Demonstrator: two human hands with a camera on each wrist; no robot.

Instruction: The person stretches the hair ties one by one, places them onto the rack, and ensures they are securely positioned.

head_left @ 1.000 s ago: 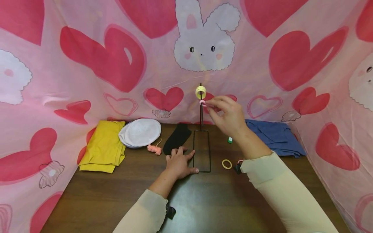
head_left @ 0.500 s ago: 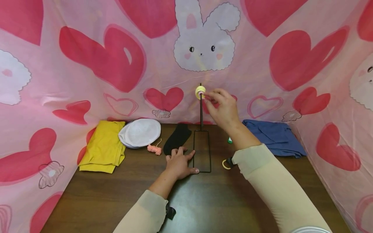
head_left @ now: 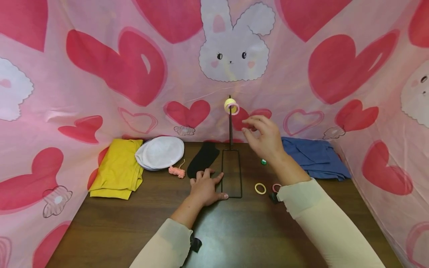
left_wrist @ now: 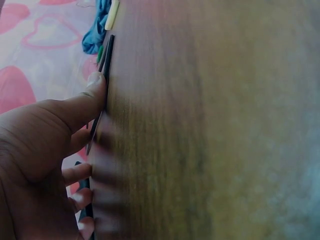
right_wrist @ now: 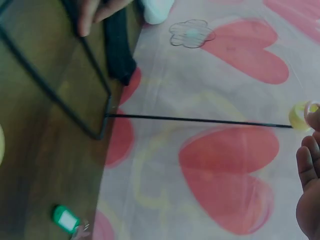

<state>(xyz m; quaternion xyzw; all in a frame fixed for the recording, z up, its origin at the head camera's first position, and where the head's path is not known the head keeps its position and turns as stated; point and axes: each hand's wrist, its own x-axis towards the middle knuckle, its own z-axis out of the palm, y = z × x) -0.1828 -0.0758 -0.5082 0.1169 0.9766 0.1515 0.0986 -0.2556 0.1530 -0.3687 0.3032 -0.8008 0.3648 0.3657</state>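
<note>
A black wire stand [head_left: 230,130] rises from a rectangular frame on the table. Near its top hang yellow rings [head_left: 228,102], with a pink ring [head_left: 238,108] in front of them. My left hand [head_left: 205,189] rests with spread fingers at the base, thumb and a finger touching the frame's left side; the left wrist view shows the thumb [left_wrist: 95,85] against the black wire. My right hand [head_left: 264,137] is in the air right of the pole, thumb and fingers apart, holding nothing. In the right wrist view, its fingers [right_wrist: 306,162] partly overlap the hanging pink ring [right_wrist: 310,106].
On the table lie a yellow ring [head_left: 256,188], another pink ring [head_left: 274,185] and a small green item [head_left: 263,162]. Behind are a yellow cloth [head_left: 117,167], white cap [head_left: 161,152], coral yarn [head_left: 176,171], black sock [head_left: 203,158] and blue cloth [head_left: 313,158]. A pink curtain backs the table.
My right hand raised the pink ring to the yellow rings and let go of it, then drew back to the right and down. The left hand has stayed on the base.
</note>
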